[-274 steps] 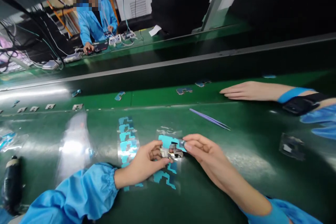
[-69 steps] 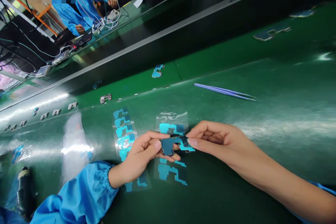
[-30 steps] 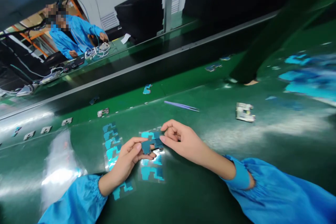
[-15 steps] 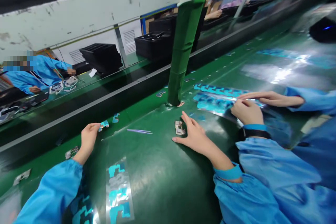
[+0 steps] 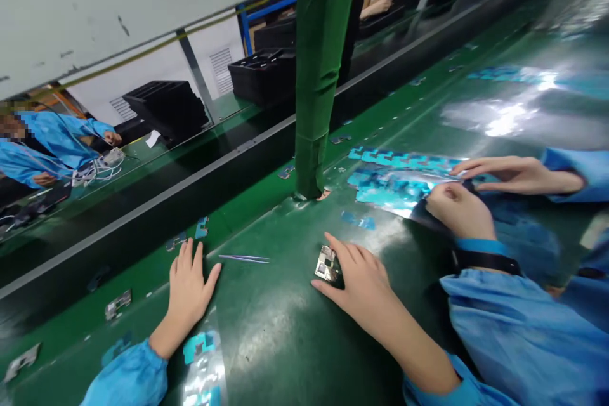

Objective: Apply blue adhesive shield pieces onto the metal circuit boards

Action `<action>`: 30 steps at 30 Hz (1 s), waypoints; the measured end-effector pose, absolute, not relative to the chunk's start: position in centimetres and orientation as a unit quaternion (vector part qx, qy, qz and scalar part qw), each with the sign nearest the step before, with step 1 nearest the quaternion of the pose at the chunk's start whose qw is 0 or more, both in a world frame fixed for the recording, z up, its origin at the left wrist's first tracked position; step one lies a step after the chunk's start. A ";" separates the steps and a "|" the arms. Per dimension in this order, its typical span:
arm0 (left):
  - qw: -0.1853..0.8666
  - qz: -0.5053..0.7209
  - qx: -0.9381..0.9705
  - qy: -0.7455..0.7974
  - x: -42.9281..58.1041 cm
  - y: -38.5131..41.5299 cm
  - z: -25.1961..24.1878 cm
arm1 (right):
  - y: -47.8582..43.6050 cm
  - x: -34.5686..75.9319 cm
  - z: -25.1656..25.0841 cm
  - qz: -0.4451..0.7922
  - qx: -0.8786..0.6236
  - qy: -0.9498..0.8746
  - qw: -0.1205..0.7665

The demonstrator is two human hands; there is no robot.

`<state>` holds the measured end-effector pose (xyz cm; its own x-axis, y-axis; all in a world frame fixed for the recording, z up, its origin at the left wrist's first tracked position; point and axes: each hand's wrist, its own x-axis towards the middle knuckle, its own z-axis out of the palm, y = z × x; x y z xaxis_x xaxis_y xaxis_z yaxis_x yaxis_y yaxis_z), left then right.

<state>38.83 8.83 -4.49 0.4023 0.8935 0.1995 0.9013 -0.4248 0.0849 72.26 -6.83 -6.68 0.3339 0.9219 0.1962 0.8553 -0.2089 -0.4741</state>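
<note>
My left hand [image 5: 190,279] is open, palm down, its fingers spread over the green mat. Just beyond its fingertips lie a small dark circuit piece [image 5: 176,241] and a blue-backed piece [image 5: 202,227]. My right hand [image 5: 361,273] curls its thumb and fingers around the edges of a small silvery circuit board [image 5: 327,263], tilted slightly at the mat. Between both hands rests a pair of purple tweezers [image 5: 244,259]. A clear sheet with blue film cutouts [image 5: 198,347] lies below my left hand.
At right, a co-worker's hands [image 5: 461,209] work over sheets of blue film [image 5: 394,187]. A green-wrapped post [image 5: 316,89] rises from the bench ahead. More boards [image 5: 118,304] lie along the far strip at left. Black trays [image 5: 166,111] stand beyond the rail.
My left hand has let go of the small circuit piece on the far strip, drawn back and spread its fingers. The board at my right hand has turned slightly. The view has shifted.
</note>
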 end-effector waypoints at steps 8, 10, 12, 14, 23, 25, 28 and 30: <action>-0.027 -0.091 -0.775 -0.625 38.8 9.6 -5.0 | -7.8 71.8 -7.2 0.042 -0.776 -0.539 0.324; -0.039 -0.175 -0.777 -0.603 38.7 8.4 -4.2 | -7.8 70.6 -6.6 0.047 -0.754 -0.550 0.356; -0.048 -0.245 -0.805 -0.538 38.8 5.8 -3.2 | -8.1 68.5 -6.1 0.040 -0.736 -0.571 0.361; -0.077 -0.245 -0.860 -0.441 39.1 2.2 -2.3 | -8.5 65.9 -5.7 0.011 -0.731 -0.601 0.325; -0.077 -0.179 -0.952 -0.236 40.9 -5.0 -3.2 | -3.7 63.5 -4.1 0.021 -0.706 -0.671 0.226; -0.078 -0.177 -0.950 -0.246 40.7 -4.5 -3.7 | -0.9 64.3 -4.0 0.075 -0.664 -0.694 0.270; -0.096 -0.148 -0.958 -0.225 40.3 -4.4 -4.0 | 2.0 64.1 -4.5 0.105 -0.636 -0.711 0.282; -0.108 -0.134 -0.962 -0.210 40.3 -4.5 -4.1 | 2.6 63.7 -4.9 0.126 -0.626 -0.709 0.298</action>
